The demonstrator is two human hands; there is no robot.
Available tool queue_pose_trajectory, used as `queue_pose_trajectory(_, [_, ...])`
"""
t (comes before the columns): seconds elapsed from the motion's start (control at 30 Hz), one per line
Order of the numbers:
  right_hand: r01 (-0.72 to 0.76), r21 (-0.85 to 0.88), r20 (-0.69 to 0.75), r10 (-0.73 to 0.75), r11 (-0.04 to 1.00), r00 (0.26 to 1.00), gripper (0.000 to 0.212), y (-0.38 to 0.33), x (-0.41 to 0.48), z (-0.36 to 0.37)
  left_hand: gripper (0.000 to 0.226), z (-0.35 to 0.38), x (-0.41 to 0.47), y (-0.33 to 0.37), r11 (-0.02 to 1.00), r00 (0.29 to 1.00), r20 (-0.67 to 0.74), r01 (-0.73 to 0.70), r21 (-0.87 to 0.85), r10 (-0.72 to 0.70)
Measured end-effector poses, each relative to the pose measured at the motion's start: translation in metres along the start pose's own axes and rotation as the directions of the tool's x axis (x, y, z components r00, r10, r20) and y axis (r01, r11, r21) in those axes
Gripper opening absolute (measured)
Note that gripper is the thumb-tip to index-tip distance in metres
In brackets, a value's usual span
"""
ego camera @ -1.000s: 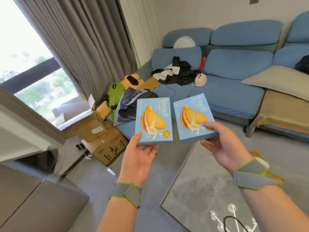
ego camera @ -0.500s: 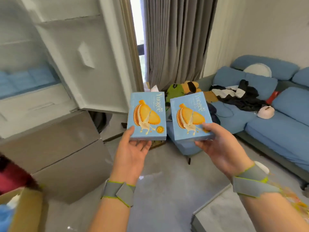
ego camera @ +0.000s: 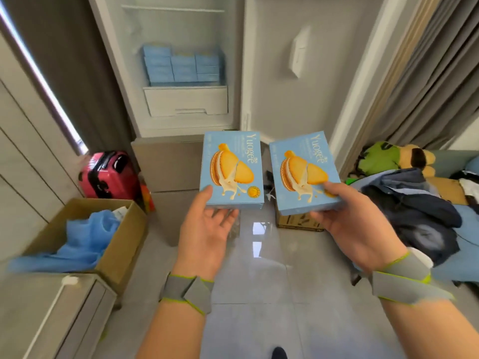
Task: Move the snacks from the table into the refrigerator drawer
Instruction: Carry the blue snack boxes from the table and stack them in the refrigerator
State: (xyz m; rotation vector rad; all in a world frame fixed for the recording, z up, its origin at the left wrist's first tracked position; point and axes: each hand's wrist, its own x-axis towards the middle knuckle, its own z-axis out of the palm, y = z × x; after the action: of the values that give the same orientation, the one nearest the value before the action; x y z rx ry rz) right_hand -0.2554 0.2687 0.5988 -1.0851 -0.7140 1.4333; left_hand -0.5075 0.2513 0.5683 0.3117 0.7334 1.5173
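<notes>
Nearest the camera, the left hand (ego camera: 207, 229) lies palm-up under a blue snack box (ego camera: 232, 172), fingers loosely spread beneath its lower edge and the thumb hooked over the near left corner. The right hand (ego camera: 355, 224) pinches a second snack box (ego camera: 304, 172), thumb pressed on the printed face and fingers beneath. The two boxes are carried side by side, apart, above the glossy floor (ego camera: 259, 268).

Beyond them the refrigerator (ego camera: 181, 29) stands open, with more blue boxes stacked (ego camera: 181, 66) above a pale drawer (ego camera: 186, 101) (its front looks closed).

The risk, as I judge it, is the left box: resting more than gripped, it could tip off the open palm during the reach. With both hands full, opening the drawer could also cost a box.
</notes>
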Motion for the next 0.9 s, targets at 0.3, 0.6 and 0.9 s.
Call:
queue_pose_trajectory(0.3, [-0.111,0.039,0.226,0.099,0.993,0.969,0.041,0.02,0.111,0.074,0.028,-0.007,0.062,0.055,0.987,0.982,-0.104,-0.159,0.023,0.16])
queue_pose_trajectory(0.6, [-0.115,0.101,0.356,0.073,0.988,0.932,0.043,-0.012,0.22,0.121,0.031,0.041,0.155,0.089,0.958,0.948,-0.14,-0.28,0.061,0.286])
queue_pose_trajectory(0.9, [-0.172,0.071,0.405,0.129,0.983,0.905,0.041,-0.004,0.3,0.173,0.035,0.025,0.224,0.121,0.948,0.926,-0.201,-0.314,0.059,0.32])
